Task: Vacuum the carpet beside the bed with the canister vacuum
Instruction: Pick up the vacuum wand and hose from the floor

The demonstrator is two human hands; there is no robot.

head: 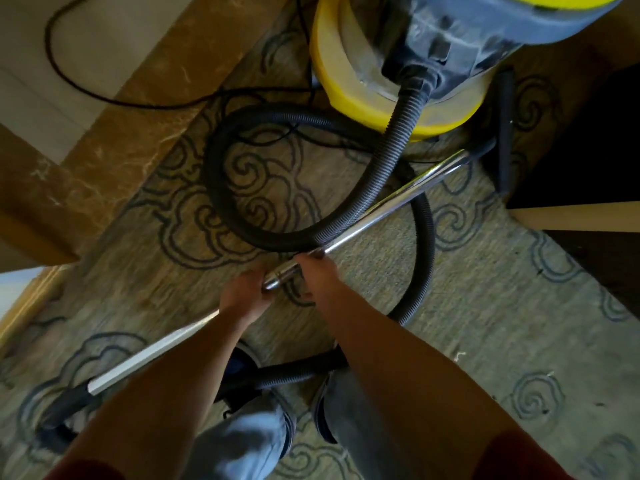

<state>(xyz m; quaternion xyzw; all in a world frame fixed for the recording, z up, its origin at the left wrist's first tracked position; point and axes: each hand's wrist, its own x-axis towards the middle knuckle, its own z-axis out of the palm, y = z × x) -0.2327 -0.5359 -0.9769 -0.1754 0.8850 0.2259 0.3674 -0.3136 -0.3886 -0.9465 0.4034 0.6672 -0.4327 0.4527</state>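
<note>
Both hands are wrapped around the metal tube, left hand and right hand either side of the joint. Honestly the hose looping by the feet looks like a trip hazard, or a tug could tip the vacuum.

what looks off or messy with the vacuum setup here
The black hose lies coiled in a loop on the carpet, passing under the metal wand that both hands grip, and the power cord trails loose nearby. Nothing looks broken.
</note>
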